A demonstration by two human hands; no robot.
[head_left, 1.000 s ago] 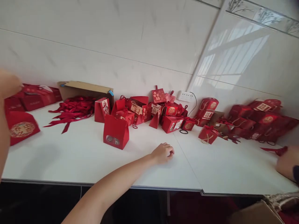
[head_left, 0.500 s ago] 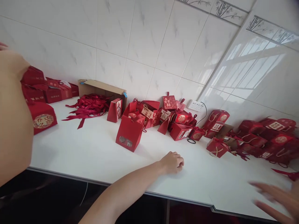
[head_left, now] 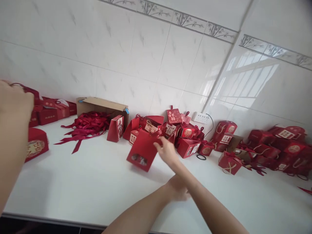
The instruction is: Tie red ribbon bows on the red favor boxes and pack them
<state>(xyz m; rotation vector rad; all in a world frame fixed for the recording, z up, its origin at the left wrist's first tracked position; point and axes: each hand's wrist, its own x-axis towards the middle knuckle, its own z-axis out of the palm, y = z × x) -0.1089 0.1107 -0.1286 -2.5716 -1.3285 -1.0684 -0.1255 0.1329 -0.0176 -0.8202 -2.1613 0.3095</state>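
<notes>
Our right hand (head_left: 167,151) has swung in across the left and now pinches the top edge of the windowed red gift box (head_left: 142,152), which a moment ago stood upright. The box is now tilted over the counter (head_left: 97,182). Our left hand (head_left: 175,191) rests there half hidden, so we cannot tell how far it is open.

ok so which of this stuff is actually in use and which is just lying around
In use: window box, held tilted by the right hand; left hand resting on the counter.
Lying about: ribbons, carton, box pile, socket, black ring, another person's arm.
</notes>
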